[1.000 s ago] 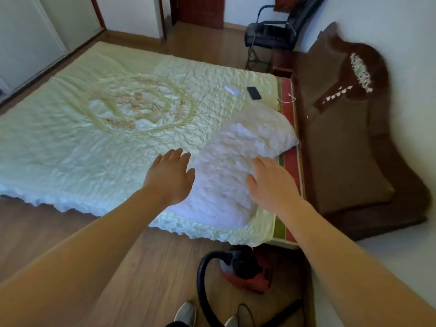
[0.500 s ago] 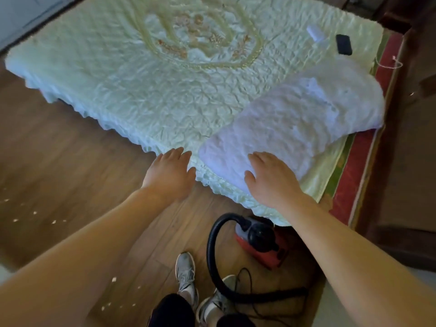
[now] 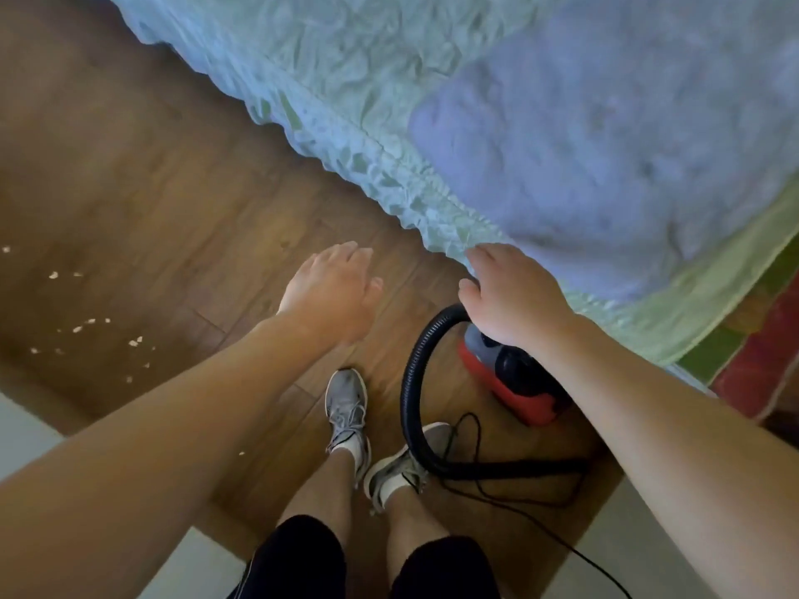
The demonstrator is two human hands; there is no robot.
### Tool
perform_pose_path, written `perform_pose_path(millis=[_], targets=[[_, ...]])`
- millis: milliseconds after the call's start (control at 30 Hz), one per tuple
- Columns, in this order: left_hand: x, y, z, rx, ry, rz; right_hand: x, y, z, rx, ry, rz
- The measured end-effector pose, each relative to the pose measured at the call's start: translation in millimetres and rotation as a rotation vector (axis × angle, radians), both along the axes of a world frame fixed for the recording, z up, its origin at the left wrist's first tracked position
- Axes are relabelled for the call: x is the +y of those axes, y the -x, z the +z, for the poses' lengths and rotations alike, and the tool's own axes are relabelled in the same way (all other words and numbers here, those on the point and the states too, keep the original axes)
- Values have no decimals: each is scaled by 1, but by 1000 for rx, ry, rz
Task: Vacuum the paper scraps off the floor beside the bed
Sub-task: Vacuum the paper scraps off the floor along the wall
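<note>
A small red and grey vacuum cleaner stands on the wooden floor against the bed's edge, its black ribbed hose looping down past my shoes. Small white paper scraps lie scattered on the floor at the left. My right hand hovers just above the vacuum's top with fingers relaxed, holding nothing. My left hand is held out flat over the bare floor, empty. The hose's far end is out of sight.
The bed with a pale quilted cover fills the top right, a white pillow on it. A thin black cord trails across the floor near my grey shoes. A red patterned mattress edge shows at right.
My view has tilted down from the bed to the floor. Both hands came off the bed and pillow; the right hand now sits over the vacuum cleaner.
</note>
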State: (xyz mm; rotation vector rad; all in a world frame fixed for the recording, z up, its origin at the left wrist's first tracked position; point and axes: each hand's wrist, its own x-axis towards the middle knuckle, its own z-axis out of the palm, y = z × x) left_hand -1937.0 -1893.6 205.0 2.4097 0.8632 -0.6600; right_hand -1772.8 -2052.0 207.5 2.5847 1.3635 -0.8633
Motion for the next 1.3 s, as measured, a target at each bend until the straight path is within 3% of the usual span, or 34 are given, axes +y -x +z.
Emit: perform_pose_path(millis=[367, 767, 1300], targets=[[-56, 35, -130, 56, 180, 22, -28, 22, -121, 182, 111, 145], [-122, 51, -192, 122, 377, 145, -44, 37, -192, 267, 66, 357], [-152, 55, -215, -178, 501, 458, -44, 41, -216, 305, 29, 405]])
